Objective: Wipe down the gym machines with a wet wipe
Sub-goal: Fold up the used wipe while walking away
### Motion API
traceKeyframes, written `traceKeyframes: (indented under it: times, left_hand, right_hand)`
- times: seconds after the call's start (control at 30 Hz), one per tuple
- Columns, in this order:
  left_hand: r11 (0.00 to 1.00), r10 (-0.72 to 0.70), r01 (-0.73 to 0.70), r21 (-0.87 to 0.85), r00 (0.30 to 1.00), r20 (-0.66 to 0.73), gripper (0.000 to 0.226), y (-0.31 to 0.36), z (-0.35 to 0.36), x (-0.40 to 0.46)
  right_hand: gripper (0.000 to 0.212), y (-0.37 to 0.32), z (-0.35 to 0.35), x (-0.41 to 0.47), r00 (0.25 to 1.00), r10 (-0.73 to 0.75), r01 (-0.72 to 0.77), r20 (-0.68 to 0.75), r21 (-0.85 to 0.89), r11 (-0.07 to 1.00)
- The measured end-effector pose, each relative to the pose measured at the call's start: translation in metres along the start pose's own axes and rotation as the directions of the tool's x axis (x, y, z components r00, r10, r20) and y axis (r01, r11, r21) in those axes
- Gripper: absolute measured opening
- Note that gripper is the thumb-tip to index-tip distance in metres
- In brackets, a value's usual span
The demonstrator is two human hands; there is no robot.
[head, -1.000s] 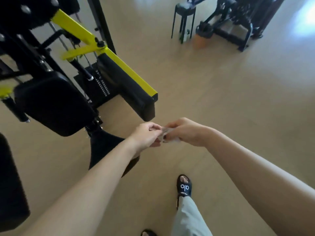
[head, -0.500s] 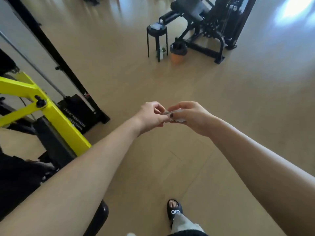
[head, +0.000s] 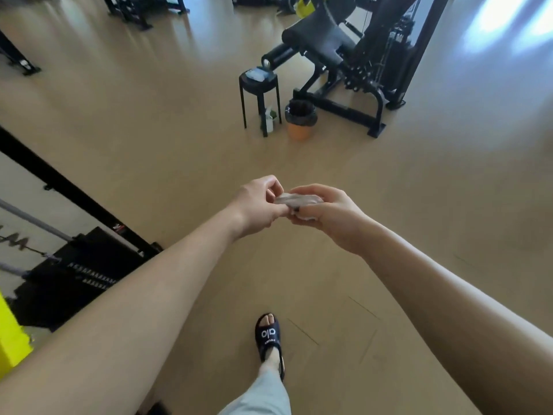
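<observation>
Floor (head: 149, 121): tan, bare in the middle; the person stands on it in the gap between machines.

Weight machine (head: 353, 55): black, padded, far side of the room. Probably the next surface to clean.

Stool (head: 259, 85): black, just beside the machine, with a pale pack on top, possibly wipes, though too small to tell; handy for fetching fresh ones.

Bin (head: 300, 118): orange, dark liner, beside the stool, presumably for used wipes.

Left hand (head: 260, 206): fingers curled, pinching one end of the wipe.

Right hand (head: 332, 215): fingers curled round the other end.

Wipe (head: 299, 199): crumpled, greyish, held between both hands at chest height, likely being refolded or bunched.
</observation>
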State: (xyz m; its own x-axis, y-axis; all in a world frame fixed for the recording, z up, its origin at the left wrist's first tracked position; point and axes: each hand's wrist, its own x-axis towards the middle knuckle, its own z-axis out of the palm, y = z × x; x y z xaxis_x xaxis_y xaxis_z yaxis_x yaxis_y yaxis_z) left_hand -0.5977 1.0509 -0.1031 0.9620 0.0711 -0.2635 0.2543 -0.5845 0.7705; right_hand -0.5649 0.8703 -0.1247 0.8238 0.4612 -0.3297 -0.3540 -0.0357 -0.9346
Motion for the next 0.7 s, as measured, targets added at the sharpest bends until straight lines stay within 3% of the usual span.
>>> traceKeyframes:
  times: [0.2, 0.53, 0.7]
  left_hand:
    - [1.000, 0.019, -0.018, -0.004, 0.994, 0.105, 0.023, 0.001, -0.054, 0.146]
    - [0.998, 0.064, -0.063, -0.011, 0.991, 0.117, 0.034, 0.041, -0.097, 0.382]
    - [0.997, 0.036, -0.042, 0.068, 0.996, 0.082, 0.015, 0.067, -0.099, 0.520]
  right_hand:
    - [0.037, -0.045, -0.017, 0.135, 0.993, 0.011, -0.013, -0.116, -0.018, 1.000]
    - [0.023, -0.123, -0.101, 0.338, 0.954, -0.014, 0.007, -0.299, -0.027, 1.000]
    - [0.020, -0.165, -0.173, 0.455, 0.936, 0.004, -0.036, -0.352, -0.085, 0.996]
